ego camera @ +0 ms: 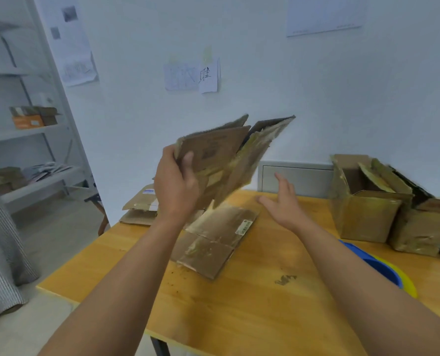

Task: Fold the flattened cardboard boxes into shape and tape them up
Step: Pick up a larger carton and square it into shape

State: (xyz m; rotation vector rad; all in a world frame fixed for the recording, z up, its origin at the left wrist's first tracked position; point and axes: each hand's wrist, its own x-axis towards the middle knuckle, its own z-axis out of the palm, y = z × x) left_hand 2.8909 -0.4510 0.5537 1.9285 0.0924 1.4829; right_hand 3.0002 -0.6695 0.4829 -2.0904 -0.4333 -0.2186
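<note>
While left hand (174,183) grips flattened box (224,155) aloft, right hand (283,201) open, above table (239,304).

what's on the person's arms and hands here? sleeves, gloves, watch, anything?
Nothing worn that shows. Both forearms are bare from the bottom edge of the frame up to the wrists, no sleeve in view. The left hand and the right hand are bare: no gloves, no rings, no watch or wristband visible. No markings or tape on either.

A worn flattened box (221,160) is raised, tilted, above another flat one (213,240); two folded boxes (365,201) stand right.
</note>
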